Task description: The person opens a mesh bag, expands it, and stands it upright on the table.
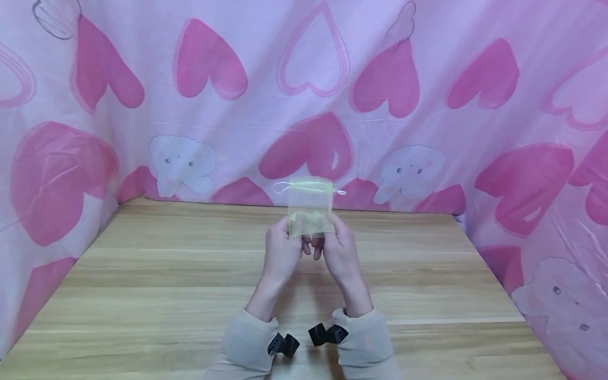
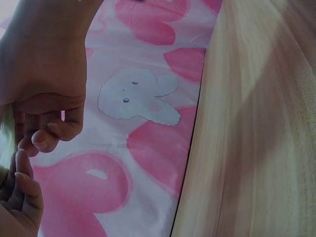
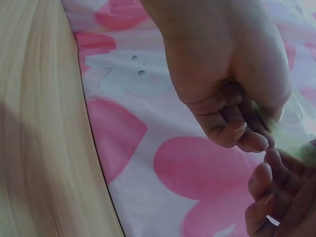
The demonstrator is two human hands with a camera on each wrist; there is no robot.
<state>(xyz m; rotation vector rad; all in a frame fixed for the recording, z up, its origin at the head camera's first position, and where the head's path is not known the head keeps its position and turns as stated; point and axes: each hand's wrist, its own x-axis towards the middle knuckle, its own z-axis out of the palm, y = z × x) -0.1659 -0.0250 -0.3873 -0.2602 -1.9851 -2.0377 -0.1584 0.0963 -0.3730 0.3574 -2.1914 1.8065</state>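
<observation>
A small sheer pale-yellow drawstring pouch (image 1: 310, 200) is held up above the table in the head view, its white cords looping out at both top sides. Something lies low inside it, but the mesh blurs its kind. My left hand (image 1: 281, 250) grips the pouch's lower left edge, and my right hand (image 1: 340, 250) grips the lower right edge. In the left wrist view the fingers of the left hand (image 2: 47, 113) curl, with the pouch (image 2: 7, 136) at the frame's edge. The right wrist view shows the right hand (image 3: 227, 89) curled beside the pouch (image 3: 291, 131).
Below the hands spreads a wood-grain table (image 1: 166, 285). A pink curtain (image 1: 261, 111) with hearts and white cartoon figures encloses its back and both sides. Black wrist cameras (image 1: 285, 345) sit on the beige sleeves (image 1: 366, 343).
</observation>
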